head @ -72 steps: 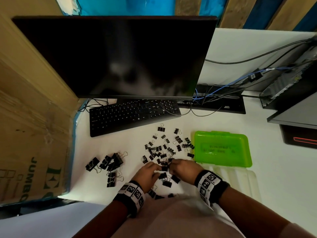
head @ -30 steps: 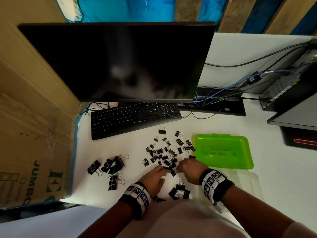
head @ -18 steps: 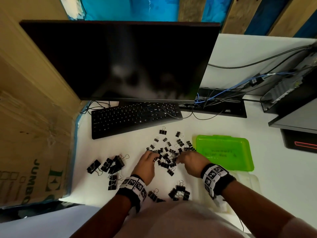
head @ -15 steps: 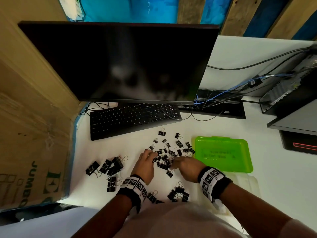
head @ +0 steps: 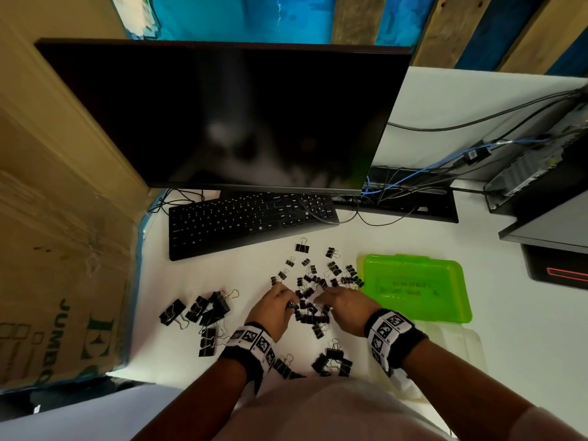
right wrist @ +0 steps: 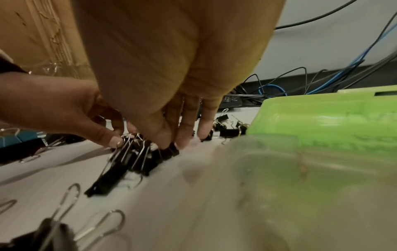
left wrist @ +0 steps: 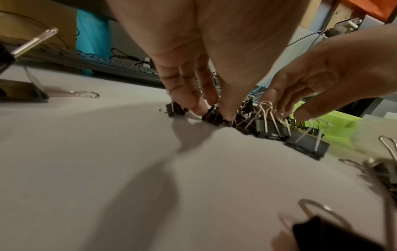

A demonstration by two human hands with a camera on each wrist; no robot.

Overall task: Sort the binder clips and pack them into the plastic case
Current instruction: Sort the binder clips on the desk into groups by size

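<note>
Several black binder clips lie on the white desk: large ones [head: 203, 310] at the left, a small heap [head: 332, 364] near the front edge, and small ones [head: 318, 275] scattered in the middle. My left hand [head: 288, 302] pinches a small clip [left wrist: 211, 114] between thumb and fingertips at the near edge of the scatter. My right hand [head: 321, 300] rests its spread fingertips [right wrist: 184, 141] on a row of clips [head: 310, 316] lying between the two hands. The plastic case lies open at the right, its green half [head: 416, 288] behind its clear half [head: 461, 342].
A black keyboard [head: 251, 221] and a dark monitor [head: 222, 116] stand behind the clips. A cardboard box [head: 57, 249] walls the left side. Cables [head: 413, 186] and a computer unit [head: 541, 173] fill the back right.
A bunch of clips was set down near the front edge. Both hands then reached forward into the scatter and have now drawn back a little, with clips gathered between them.
</note>
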